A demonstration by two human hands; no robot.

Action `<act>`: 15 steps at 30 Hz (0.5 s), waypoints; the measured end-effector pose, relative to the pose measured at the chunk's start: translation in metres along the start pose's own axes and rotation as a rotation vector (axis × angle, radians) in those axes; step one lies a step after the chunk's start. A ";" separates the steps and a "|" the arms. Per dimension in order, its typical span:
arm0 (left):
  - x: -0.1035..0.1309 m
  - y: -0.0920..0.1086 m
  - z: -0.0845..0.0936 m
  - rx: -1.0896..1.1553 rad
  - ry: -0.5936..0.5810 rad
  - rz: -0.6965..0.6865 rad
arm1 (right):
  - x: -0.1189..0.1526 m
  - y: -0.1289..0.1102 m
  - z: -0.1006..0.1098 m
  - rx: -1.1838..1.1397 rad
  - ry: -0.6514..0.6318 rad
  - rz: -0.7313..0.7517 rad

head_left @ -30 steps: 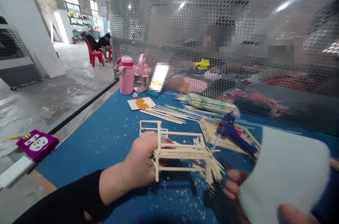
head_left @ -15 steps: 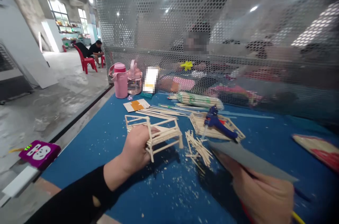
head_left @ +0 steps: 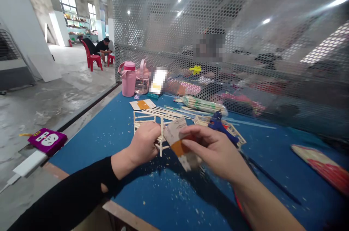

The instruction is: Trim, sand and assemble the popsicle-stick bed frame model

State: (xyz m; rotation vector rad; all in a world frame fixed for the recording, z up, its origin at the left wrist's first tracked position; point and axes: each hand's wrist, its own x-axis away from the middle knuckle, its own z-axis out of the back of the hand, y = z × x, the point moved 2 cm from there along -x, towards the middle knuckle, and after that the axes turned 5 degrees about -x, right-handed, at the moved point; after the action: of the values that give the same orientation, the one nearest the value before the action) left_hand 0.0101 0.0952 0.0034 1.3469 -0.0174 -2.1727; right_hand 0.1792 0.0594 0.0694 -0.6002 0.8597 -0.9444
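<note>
Pale stick-built frame model and printed card, both in hand.
Left hand (head_left: 144,143) closed around the pale wooden stick frame (head_left: 152,123) above the blue mat (head_left: 109,140); right hand (head_left: 215,151) pinches an orange-and-white card (head_left: 178,143) (blurred) just beside it.

Around my blue worktop (head_left: 131,194), behind the perforated screen (head_left: 245,42)

At the far left corner of my worktop stand a pink flask (head_left: 128,79) and, touching it, a clear pink-lidded bottle (head_left: 143,78); a card with an orange patch (head_left: 142,104) lies just in front of them. Loose sticks (head_left: 169,113) and a wrapped bundle of sticks (head_left: 204,105) lie further right, near my blue glue gun (head_left: 222,129), which rests on a flat stick lattice (head_left: 236,133). A purple power strip (head_left: 47,141) sits off the worktop's left edge. Across the hall, a person sits beside red chairs (head_left: 92,56).
</note>
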 end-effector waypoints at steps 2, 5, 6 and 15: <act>-0.001 0.001 0.002 -0.011 0.046 -0.003 | -0.004 -0.008 -0.005 0.126 0.043 0.087; -0.002 0.001 0.004 0.006 0.078 0.021 | -0.004 -0.019 -0.012 0.392 0.109 0.222; -0.003 0.001 0.005 0.016 0.075 0.033 | -0.003 -0.021 -0.015 0.446 0.125 0.254; -0.002 0.001 0.006 0.012 0.099 0.071 | 0.007 -0.027 -0.030 0.491 0.125 0.398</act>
State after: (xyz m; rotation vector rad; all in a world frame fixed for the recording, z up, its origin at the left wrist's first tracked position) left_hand 0.0065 0.0938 0.0084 1.4372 -0.0403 -2.0482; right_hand 0.1445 0.0377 0.0717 0.0547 0.7810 -0.7905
